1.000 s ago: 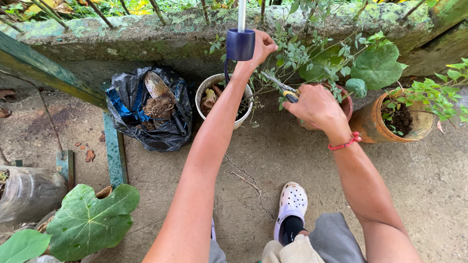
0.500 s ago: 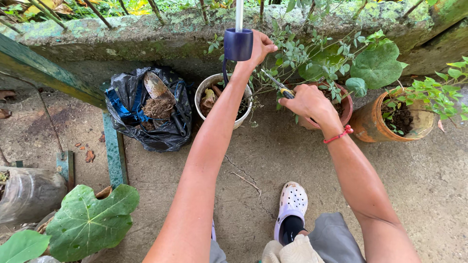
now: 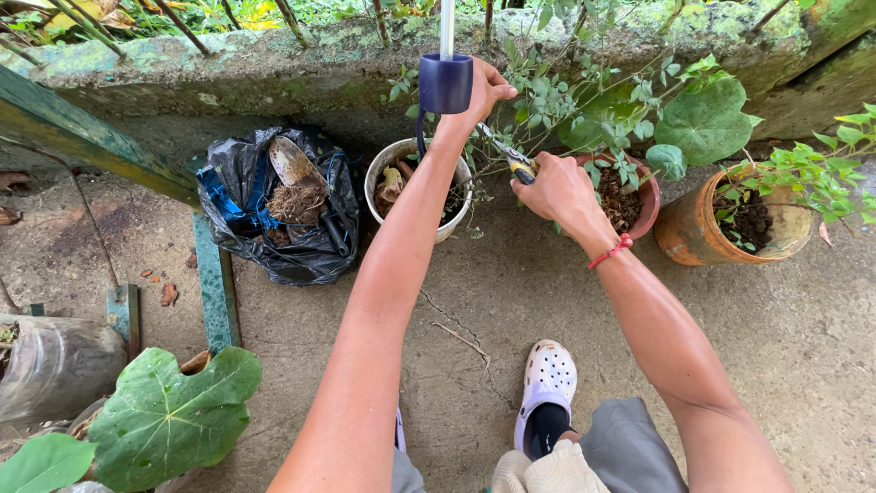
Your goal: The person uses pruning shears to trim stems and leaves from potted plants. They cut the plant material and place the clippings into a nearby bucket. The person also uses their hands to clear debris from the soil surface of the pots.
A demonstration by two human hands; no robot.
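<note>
pruning shears sit clenched in the right hand beside the brown pot, blades among leafy stems. beyond, over the white pot, the left hand pinches a thin stem next to a dark blue cup.

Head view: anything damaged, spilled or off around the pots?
Two things. The concrete floor has a crack running from the white pot toward the white shoe. A trowel lies in the open black bag, clotted with roots and soil. The pots stand upright; no soil spilled.
</note>
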